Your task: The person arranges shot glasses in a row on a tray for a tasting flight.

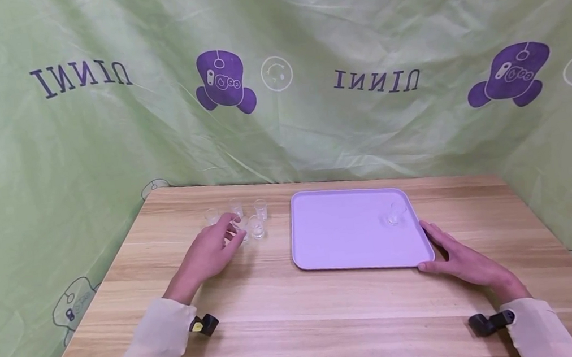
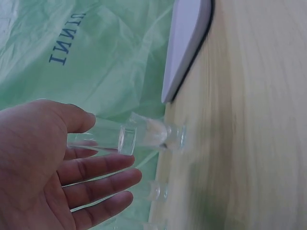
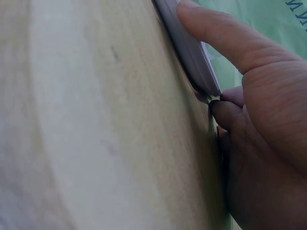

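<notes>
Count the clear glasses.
6: one glass on the tray, another glass in the left hand, four glasses on the table beside or beyond that hand; more may be hidden.

Your left hand (image 1: 209, 251) partly hides the glass (image 2: 108, 137) it holds, while the left wrist view crops the tray (image 2: 186, 40).

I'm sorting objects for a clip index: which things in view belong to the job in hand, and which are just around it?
Seemingly part of the job:
held glass, in the left hand
nearby glasses
lilac tray, touched by the right hand
tray's glass

Just around it:
wooden table
green backdrop
left wrist camera
right wrist camera
</notes>
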The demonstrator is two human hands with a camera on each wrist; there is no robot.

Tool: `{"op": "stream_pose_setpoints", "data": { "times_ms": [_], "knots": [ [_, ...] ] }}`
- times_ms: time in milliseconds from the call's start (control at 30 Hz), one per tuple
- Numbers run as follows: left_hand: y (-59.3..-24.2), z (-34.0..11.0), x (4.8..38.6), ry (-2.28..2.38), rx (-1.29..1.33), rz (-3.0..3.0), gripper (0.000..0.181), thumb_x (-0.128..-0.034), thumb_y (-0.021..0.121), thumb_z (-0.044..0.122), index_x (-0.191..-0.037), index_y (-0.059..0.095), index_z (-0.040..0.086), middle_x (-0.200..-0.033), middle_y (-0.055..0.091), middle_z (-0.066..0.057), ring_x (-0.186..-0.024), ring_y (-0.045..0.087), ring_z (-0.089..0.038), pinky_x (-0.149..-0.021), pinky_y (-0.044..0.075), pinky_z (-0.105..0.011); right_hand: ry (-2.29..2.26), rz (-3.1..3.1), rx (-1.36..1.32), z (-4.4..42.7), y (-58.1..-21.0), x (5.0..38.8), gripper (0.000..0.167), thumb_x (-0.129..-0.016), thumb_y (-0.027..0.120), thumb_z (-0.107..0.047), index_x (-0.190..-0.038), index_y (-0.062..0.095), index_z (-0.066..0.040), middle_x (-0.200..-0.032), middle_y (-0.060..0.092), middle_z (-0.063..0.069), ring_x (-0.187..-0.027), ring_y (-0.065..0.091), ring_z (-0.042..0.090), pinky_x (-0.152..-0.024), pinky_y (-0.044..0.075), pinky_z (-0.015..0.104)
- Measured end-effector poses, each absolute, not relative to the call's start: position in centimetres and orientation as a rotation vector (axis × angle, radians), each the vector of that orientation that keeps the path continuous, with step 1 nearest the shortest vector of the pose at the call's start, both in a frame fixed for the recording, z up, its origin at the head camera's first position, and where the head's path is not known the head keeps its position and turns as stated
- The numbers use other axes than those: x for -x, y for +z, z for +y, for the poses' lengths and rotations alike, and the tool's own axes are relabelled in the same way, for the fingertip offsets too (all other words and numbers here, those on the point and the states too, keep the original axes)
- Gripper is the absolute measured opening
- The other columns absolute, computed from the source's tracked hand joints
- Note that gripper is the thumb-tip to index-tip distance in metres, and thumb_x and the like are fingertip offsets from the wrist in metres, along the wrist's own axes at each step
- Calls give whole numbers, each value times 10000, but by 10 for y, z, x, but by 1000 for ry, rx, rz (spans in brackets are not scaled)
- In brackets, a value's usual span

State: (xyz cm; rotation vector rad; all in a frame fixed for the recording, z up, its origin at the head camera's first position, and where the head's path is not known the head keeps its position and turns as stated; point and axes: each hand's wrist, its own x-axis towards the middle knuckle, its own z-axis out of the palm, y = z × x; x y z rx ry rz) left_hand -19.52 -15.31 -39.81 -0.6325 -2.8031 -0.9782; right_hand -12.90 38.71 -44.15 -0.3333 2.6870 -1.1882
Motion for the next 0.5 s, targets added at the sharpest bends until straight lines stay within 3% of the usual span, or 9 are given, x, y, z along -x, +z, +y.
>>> {"op": "stream_pose_setpoints", "data": {
  "times_ms": [500],
  "knots": [
    [-391, -99, 196, -1165, 836, -2682, 355, -1047, 621, 207, -1351, 560, 34, -1066, 710, -56, -953, 691, -207, -832, 583, -395, -1186, 2678, 309, 387, -440, 129, 1047, -922, 790, -280, -1669, 63, -177, -1666, 21, 300, -1486, -6, 568, -1086, 64, 794]
  ]
}}
